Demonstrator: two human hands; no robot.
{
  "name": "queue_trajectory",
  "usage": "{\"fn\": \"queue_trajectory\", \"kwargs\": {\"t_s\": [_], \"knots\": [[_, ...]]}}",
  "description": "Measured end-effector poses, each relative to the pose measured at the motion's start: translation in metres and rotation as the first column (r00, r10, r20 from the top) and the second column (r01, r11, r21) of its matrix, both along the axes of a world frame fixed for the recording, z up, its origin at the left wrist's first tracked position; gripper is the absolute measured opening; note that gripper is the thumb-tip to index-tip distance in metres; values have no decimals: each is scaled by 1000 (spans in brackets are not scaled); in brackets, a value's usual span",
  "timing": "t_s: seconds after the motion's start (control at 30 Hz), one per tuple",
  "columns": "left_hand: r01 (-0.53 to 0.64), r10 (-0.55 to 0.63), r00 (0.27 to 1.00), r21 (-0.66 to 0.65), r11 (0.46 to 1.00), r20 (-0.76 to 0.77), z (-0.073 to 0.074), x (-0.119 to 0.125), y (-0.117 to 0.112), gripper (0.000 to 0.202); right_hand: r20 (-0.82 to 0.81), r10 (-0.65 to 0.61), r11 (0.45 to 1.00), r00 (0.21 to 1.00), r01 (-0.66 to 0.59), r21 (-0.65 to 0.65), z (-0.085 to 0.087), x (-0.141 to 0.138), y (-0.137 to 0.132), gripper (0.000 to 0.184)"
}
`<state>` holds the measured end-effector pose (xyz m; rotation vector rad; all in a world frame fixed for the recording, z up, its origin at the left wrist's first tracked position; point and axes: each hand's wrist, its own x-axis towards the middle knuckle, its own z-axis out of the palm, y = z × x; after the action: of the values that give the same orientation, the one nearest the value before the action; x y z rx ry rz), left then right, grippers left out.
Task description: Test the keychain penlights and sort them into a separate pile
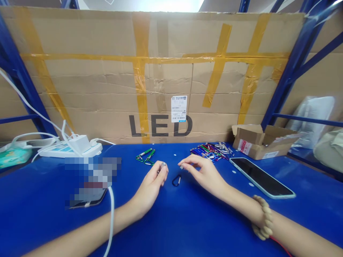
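My left hand (154, 182) is closed, thumb against curled fingers. A dark bit shows between them, too covered to name. Across a small gap, my right hand (205, 175) pinches with thumb and forefinger, and a tiny silvery spot shows at the tips; I cannot make out what it is. On the blue tabletop between the hands, apart from both, lies a black carabiner (176, 180). Beyond my left hand rest two green carabiners (149, 161) with green tubes attached. A pile of mixed-colour carabiners and tubes (214, 150) lies behind my right hand.
A phone (262, 177) lies right of my right hand, near a small opened carton (257, 142). At left are a power strip (69, 148), a white cable (110, 214) over my left forearm and a partly blurred device (91, 200). A large cardboard box (107, 96) stands behind.
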<state>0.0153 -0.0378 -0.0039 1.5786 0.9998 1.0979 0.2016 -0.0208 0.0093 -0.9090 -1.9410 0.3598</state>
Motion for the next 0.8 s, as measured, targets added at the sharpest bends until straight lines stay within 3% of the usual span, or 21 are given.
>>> {"fn": "queue_trajectory", "kwargs": {"t_s": [0.1,0.3,0.57,0.8], "knots": [[-34,43,997,141,989,-58,0,0,-1,18,38,190,973,981,-183,-142,-4,-6,-3,14],[-137,142,990,158,978,-19,-2,-1,0,18,-82,378,815,922,-373,-444,-3,-12,-9,29],[-140,147,988,138,981,-40,-7,-2,4,22,-228,363,658,903,-422,-624,-3,-8,-7,37],[-132,140,989,160,978,-40,-4,-2,3,20,-209,374,656,904,-417,-629,-4,-9,-9,39]]}}
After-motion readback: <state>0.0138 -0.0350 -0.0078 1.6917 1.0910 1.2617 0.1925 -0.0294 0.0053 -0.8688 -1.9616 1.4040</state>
